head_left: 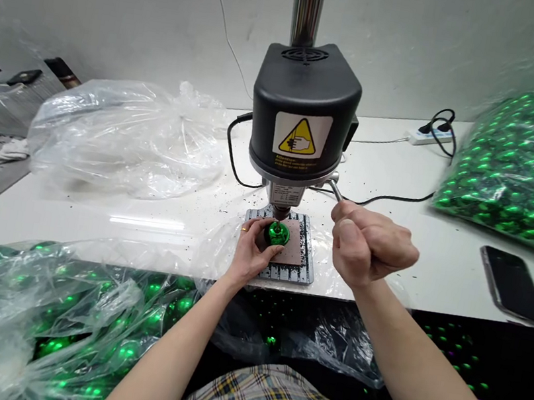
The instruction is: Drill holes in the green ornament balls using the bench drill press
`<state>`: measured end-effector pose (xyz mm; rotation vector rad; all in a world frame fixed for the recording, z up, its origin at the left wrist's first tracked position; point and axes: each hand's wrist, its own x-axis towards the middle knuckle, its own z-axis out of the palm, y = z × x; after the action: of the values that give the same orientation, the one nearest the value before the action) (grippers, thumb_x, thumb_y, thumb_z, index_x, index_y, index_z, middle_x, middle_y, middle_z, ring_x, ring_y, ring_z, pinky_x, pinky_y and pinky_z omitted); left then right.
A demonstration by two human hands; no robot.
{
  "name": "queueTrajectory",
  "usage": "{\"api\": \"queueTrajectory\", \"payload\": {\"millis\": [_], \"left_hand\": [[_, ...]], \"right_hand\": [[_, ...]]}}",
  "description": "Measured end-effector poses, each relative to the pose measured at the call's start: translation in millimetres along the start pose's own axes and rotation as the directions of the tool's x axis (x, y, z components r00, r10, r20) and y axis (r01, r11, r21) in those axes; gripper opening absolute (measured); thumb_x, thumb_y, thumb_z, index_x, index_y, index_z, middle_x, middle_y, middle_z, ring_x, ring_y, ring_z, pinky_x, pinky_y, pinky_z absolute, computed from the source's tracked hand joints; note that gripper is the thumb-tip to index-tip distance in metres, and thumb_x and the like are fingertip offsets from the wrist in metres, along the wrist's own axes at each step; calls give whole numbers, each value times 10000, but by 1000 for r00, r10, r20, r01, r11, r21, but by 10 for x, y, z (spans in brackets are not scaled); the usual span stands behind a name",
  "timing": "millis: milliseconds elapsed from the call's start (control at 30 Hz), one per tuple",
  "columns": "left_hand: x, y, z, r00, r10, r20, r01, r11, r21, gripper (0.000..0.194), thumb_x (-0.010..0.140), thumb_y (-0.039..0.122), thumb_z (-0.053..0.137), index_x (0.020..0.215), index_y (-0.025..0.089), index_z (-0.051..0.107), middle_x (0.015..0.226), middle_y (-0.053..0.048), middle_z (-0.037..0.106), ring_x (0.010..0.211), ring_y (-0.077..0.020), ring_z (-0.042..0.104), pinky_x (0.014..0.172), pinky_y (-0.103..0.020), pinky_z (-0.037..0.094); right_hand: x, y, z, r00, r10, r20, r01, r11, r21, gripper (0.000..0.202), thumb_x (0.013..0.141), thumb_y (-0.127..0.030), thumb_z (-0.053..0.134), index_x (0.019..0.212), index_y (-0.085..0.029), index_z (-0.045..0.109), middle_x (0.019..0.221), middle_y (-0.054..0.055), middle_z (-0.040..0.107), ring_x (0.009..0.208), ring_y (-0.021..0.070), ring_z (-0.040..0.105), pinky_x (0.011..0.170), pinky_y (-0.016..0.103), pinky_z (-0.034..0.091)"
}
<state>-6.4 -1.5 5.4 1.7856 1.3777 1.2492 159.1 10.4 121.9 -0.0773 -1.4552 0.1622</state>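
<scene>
- Green ball (278, 234) work is going on under a black drill (308, 92), over a white table (158, 217), the broadest thing in view.
- Big clear bags come next: a right-hand bag (527, 172) of shiny green balls on the table, a near-left bag (127, 296) of more balls in front of the table edge, and a crumpled bag (125, 139) at the back left.
- The drill stands mid-table, a warning label (301, 135) facing the person.
- Below it, a metal base (307, 271) carries a brown board (294, 247), with dark shavings scattered around.
- The right hand (373, 246) is closed in a fist around the drill's lever (336, 190). The left hand (254, 248) curves around the ball, thumb on the near side, fingers on the far side.
- A phone (515, 284) lies well apart, near the table's right front.
- The ball rests on the board, directly beneath the drill tip. I judge the step in hand to be drilling it; whether the tip has gone in, I cannot tell.
- The next move seems to call for a steady left hold, fingertips away from the tip, and an even hand on the lever.
</scene>
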Motion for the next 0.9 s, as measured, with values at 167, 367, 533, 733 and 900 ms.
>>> {"api": "queueTrajectory", "payload": {"millis": [167, 367, 533, 733, 900], "left_hand": [[-5, 5, 5, 1000, -5, -15, 5, 999, -33, 495, 690, 217, 786, 1151, 201, 607, 1147, -93, 597, 1165, -266, 506, 1024, -412, 402], [-18, -38, 9, 1000, 13, -19, -14, 999, -43, 494, 695, 234, 788, 1153, 200, 606, 1139, -87, 606, 1150, -262, 516, 1011, -415, 407], [5, -31, -6, 1000, 2, -10, -2, 1000, -30, 484, 702, 242, 779, 1153, 199, 610, 1131, -88, 615, 1143, -265, 536, 997, -424, 422], [-193, 217, 15, 979, 90, -181, -65, 988, 140, 422, 687, 258, 773, 1061, 186, 590, 1017, -78, 619, 1026, -249, 583, 897, -405, 485], [-876, 436, 64, 953, 302, 0, -282, 891, 354, 397, 783, 292, 680, 1143, 184, 551, 1054, -105, 615, 994, -232, 611, 850, -365, 523]], "right_hand": [[-27, 40, -29, 999, -40, 35, 40, 999, 18, 358, 688, 55, 492, 567, -150, 225, 510, -23, 253, 462, 67, 238, 478, 267, 183], [-83, 29, -40, 996, -55, 76, 55, 998, -5, 367, 690, 62, 502, 559, -143, 228, 514, -19, 275, 479, 63, 275, 491, 260, 214], [0, -46, 36, 1000, -4, -10, 4, 999, -32, 410, 769, 33, 514, 541, -127, 212, 487, -26, 255, 451, 46, 271, 477, 250, 217], [717, -18, 140, 841, 515, -165, -515, 856, 50, 421, 883, -214, 613, 524, -147, 403, 453, -29, 363, 378, 50, 318, 355, 227, 223], [936, 123, 144, 818, 524, -238, -522, 850, 76, 372, 866, -111, 568, 545, -163, 388, 438, -38, 376, 319, 54, 278, 307, 238, 151]]}}
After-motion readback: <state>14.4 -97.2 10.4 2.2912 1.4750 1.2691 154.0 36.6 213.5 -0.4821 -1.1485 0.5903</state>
